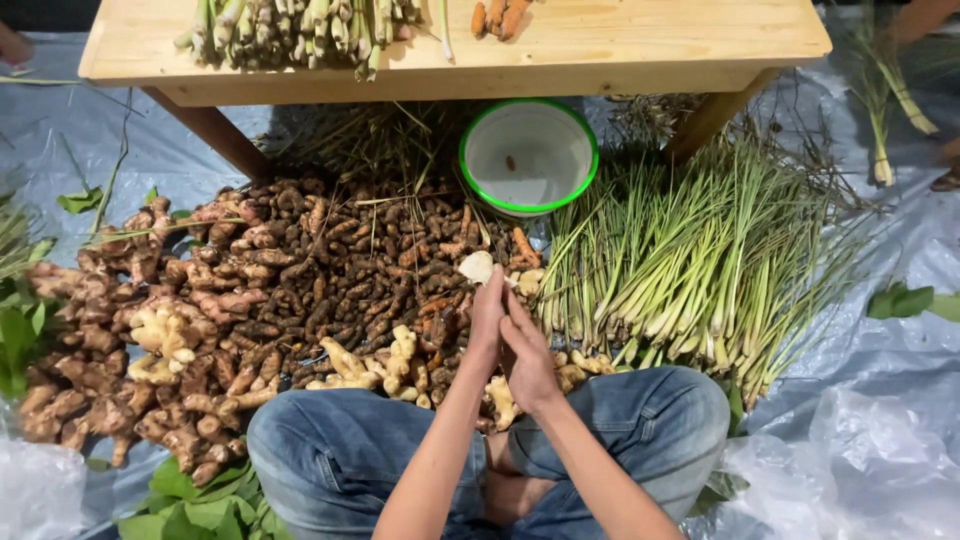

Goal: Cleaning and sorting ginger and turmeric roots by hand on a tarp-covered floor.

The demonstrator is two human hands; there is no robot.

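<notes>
While both hands meet over the heap, my left hand (487, 318) pinches a pale peeled ginger piece (476, 266), right hand (528, 362) closed alongside; white green-rimmed bowl (528, 155) at twelve o'clock. I judge peeling underway; next needs steady grip.

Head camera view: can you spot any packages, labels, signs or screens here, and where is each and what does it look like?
No labels, signs or screens show.
Crumpled clear plastic bag: lower right on the grey tarp, shiny and see-through.
Crumpled clear plastic wrap: lower left corner, pale and wrinkled.
</notes>
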